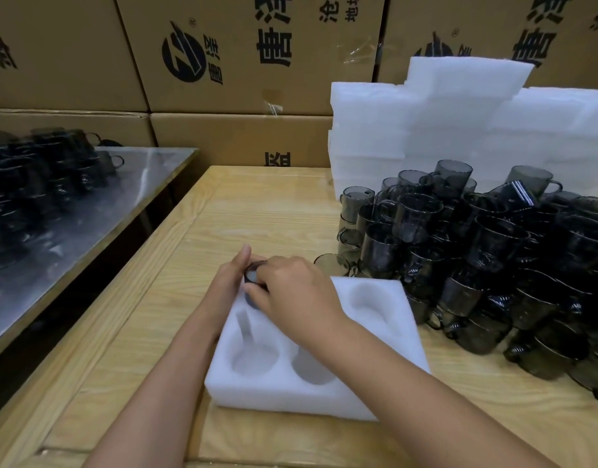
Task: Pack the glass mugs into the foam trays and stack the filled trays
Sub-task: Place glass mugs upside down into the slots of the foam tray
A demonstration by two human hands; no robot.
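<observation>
- The mug [253, 276] sits at centre frame, partly down in the upper-left pocket of the foam tray [324, 396]; the other three pockets look bare.
- The right hand [291, 292] grasps its rim with curled fingers. The left hand [228, 285] lies against its left side — whether it wraps round, I cannot tell.
- Best pressed straight down and evenly, handle turned to the pocket's notch — glass forced askew could chip.
- Keep the tray flat on the counter [257, 211].

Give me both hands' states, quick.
Left hand: against the glass mug; grip hidden, cannot be told.
Right hand: fingers curled round the glass mug, over the foam tray.
</observation>
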